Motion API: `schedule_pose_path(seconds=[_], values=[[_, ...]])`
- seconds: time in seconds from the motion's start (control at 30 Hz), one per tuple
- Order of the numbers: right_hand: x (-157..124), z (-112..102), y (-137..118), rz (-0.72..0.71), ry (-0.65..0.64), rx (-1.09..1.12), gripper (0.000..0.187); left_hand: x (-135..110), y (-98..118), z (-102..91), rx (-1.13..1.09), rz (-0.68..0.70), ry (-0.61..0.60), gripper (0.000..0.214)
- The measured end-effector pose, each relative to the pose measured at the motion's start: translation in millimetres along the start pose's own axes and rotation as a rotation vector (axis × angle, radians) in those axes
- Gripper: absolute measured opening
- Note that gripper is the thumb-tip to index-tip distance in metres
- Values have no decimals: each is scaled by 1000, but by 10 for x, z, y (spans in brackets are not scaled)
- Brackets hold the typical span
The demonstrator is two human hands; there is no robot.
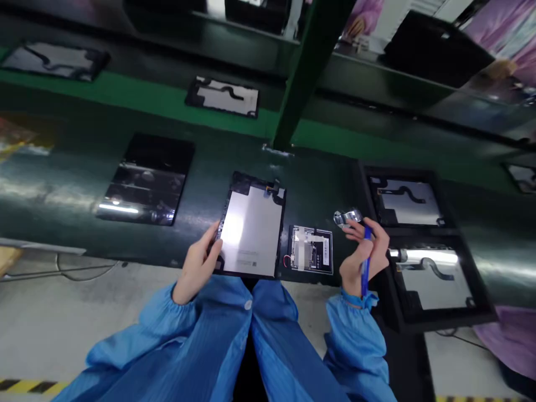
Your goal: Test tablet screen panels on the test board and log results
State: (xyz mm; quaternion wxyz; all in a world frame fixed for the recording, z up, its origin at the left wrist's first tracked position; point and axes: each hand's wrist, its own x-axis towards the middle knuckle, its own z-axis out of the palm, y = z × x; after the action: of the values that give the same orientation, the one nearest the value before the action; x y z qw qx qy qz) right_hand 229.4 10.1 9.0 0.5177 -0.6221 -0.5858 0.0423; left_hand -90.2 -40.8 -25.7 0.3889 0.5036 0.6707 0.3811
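Observation:
In the head view, a tablet display panel (252,229) lies back side up near the bench's front edge, its silver backing framed in black. My left hand (200,261) grips its left edge, thumb on top. A blue pen (365,258) sits in my right hand (372,254), which is raised over the bench. A small shiny silver piece (347,218) is at the fingertips of that hand; I cannot tell whether it is held. Between panel and right hand lies a small circuit board on a black backing (311,249), with pale tape and a red wire.
A dark glossy panel (147,178) lies to the left. Two black frames (391,230) on the right hold silver-backed panels. More panels (226,96) rest on the green strip behind. A dark green post (299,72) rises at the back. People in pink sleeves (368,14) sit opposite.

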Motion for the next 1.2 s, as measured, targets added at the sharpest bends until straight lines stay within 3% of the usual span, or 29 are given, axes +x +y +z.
schedule_pose_path(seconds=[0.07,0.13,0.2,0.27,0.4,0.47,0.53,0.6,0.7,0.77,0.87,0.97,1.07,1.13,1.2], values=[[-128,97,-289,100,-89,177,36,29,8,-102,237,169,83,44],[-286,240,-552,195,-282,340,23,103,23,-153,368,304,160,39],[-442,392,-746,299,-502,455,9,206,29,-146,390,380,163,37],[-550,505,-850,385,-626,478,15,296,23,-105,377,411,121,38],[-491,519,-810,385,-519,358,11,279,24,-21,398,456,63,54],[-345,459,-709,347,-433,321,18,164,44,44,438,610,-26,69],[-176,411,-591,312,-366,306,26,32,62,144,520,822,-229,77],[-18,396,-478,266,-338,265,29,-66,67,253,628,984,-395,64],[156,428,-351,176,-363,163,28,-116,88,296,700,1160,-367,38],[223,456,-297,135,-384,117,27,-116,161,167,667,1308,-309,28],[259,475,-245,136,-424,106,27,-98,353,-263,653,1412,-243,21],[262,468,-218,156,-452,144,27,40,491,-807,668,1320,-137,17],[273,456,-230,162,-429,181,28,376,495,-1209,508,1252,-67,21],[267,472,-266,169,-441,215,28,658,456,-1300,174,1183,49,30],[224,531,-318,175,-525,278,33,925,407,-1239,-108,1055,84,42]])
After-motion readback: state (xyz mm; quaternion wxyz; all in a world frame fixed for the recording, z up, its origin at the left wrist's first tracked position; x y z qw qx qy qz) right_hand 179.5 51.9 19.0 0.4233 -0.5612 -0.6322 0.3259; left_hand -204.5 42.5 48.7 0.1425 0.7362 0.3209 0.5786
